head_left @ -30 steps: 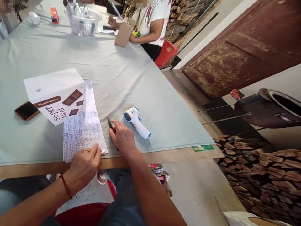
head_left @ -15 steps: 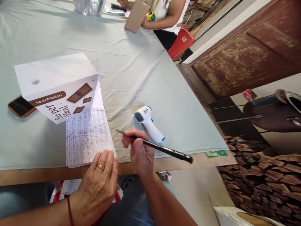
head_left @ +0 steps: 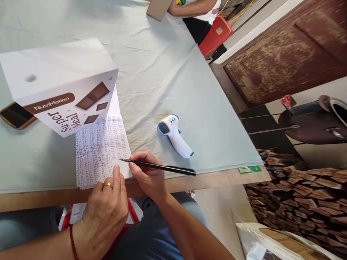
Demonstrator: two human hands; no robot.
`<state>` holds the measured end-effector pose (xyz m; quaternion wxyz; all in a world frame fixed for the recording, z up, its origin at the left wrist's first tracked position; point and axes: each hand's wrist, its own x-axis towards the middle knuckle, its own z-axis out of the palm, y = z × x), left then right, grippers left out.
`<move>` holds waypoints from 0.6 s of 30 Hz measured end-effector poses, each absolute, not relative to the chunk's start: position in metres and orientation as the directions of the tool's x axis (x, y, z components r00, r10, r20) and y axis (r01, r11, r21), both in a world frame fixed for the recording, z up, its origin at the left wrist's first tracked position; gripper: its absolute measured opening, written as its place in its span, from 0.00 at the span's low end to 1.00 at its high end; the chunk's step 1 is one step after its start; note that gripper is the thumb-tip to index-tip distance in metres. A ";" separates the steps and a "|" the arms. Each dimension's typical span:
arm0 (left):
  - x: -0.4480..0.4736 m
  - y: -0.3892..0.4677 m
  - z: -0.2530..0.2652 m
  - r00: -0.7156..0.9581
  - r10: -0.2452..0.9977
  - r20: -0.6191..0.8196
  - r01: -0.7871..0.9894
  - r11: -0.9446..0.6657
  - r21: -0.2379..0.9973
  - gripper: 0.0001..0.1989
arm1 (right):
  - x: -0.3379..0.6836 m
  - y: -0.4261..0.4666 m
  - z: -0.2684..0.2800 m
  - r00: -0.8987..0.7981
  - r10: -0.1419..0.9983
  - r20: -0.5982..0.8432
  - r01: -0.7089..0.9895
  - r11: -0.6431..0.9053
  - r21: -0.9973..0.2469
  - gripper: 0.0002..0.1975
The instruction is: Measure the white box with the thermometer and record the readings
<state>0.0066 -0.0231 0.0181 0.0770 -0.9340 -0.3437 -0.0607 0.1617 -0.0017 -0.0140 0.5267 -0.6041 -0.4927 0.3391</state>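
In the head view my right hand [head_left: 149, 175] pinches a black pen [head_left: 165, 167], its tip at the lower right part of a paper sheet [head_left: 101, 155] covered in rows of handwriting. A drawn oval rings some writing at the sheet's left edge. My left hand [head_left: 110, 202], with a gold ring and a red wristband, rests on the sheet's bottom edge. Its index finger stretches out flat, pointing near the pen tip. A white folded card box [head_left: 65, 79] marked NutriMotion stands over the sheet's far end and hides part of it. Right of the sheet lies a white and blue infrared thermometer [head_left: 176, 136].
A phone [head_left: 16, 116] lies partly behind the box at left. Across the pale tablecloth [head_left: 217, 137], another person's arm [head_left: 195, 8] is beside a brown cardboard piece [head_left: 158, 9]. A red chair [head_left: 217, 34] and stacked firewood [head_left: 298, 195] stand off the table's right side.
My right hand has moved left and brought the pen tip onto the sheet. My left hand has slid slightly left, its index finger now extended. The camera view has shifted.
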 end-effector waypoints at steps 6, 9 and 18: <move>0.008 -0.024 0.015 0.759 0.632 0.156 0.650 -0.750 -0.127 0.23 | 0.158 -0.004 -0.015 0.219 0.958 0.184 0.347 0.099 -0.933 0.03; 0.010 -0.024 0.016 0.756 0.632 0.173 0.653 -0.749 -0.114 0.23 | 0.156 -0.003 -0.016 0.208 0.957 0.202 0.365 0.116 -0.924 0.04; 0.012 -0.022 0.017 0.746 0.635 0.199 0.657 -0.751 -0.068 0.21 | 0.153 0.000 -0.016 0.153 0.959 0.240 0.356 0.174 -0.918 0.06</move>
